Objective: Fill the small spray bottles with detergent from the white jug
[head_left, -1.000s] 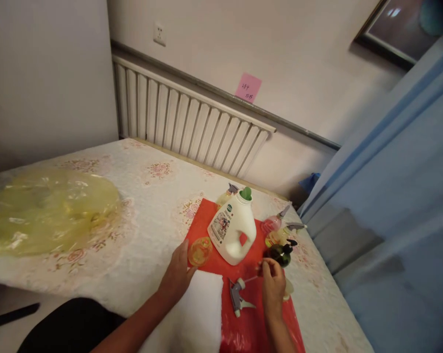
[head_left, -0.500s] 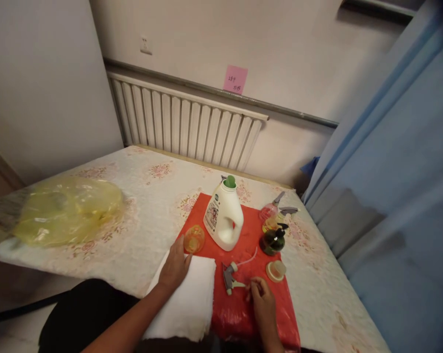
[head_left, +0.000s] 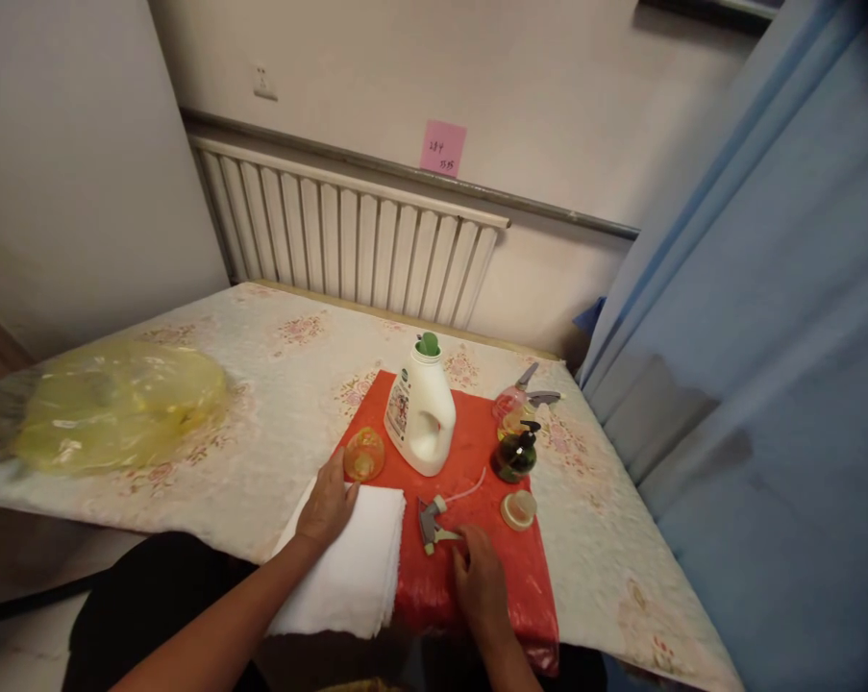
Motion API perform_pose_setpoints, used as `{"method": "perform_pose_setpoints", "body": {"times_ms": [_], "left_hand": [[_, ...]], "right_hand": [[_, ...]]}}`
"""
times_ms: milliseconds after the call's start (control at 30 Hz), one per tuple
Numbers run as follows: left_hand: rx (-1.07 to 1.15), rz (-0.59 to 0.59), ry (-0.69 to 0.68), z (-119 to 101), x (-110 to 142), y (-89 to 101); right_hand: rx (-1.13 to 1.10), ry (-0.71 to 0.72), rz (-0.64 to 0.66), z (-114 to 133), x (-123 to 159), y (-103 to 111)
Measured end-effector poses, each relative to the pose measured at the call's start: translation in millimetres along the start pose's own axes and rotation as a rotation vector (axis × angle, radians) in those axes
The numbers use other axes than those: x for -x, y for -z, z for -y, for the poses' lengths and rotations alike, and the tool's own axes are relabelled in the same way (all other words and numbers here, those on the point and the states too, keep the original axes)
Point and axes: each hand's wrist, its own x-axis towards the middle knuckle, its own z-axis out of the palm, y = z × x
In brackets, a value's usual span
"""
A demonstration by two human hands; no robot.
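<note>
The right hand had let go of the spray head and drawn back near it, loosely curled, empty; the spray head lay on the red mat. The left hand stayed flat and open on the white towel, beside the yellow cup.

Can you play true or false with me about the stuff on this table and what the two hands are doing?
1. The white plastic jug with the green cap stands upright on the red plastic sheet. True.
2. The left hand grips the jug's handle. False: it rests flat on the folded white towel, beside the small orange cup.
3. The grey spray trigger head lies loose on the red sheet just in front of the right hand. True.
4. The dark green pump bottle lies tipped over. False: it stands upright.
5. A yellow plastic bag lies on the table's left side. True.
</note>
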Motion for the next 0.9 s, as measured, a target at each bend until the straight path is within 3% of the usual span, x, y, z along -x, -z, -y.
{"method": "perform_pose_setpoints", "body": {"times_ms": [200,367,700,900], "left_hand": [[0.038,-0.052,-0.017,7.3,1.0,-6.2],[0.076,-0.107,-0.05,15.6,2.4,-13.6],[0.053,-0.107,-0.049,18.1,5.4,-15.3],[0.083,-0.121,-0.035,19.0,6.9,-16.7]], "right_hand": [[0.361,0.158,0.143,-4.4,-1.6,-13.3],[0.43,0.166,0.168,-4.7,-4.0,-17.0],[0.491,0.147,0.188,-0.2,-4.6,-18.4],[0.429,0.126,0.122,14.4,-7.6,-4.1]]}}
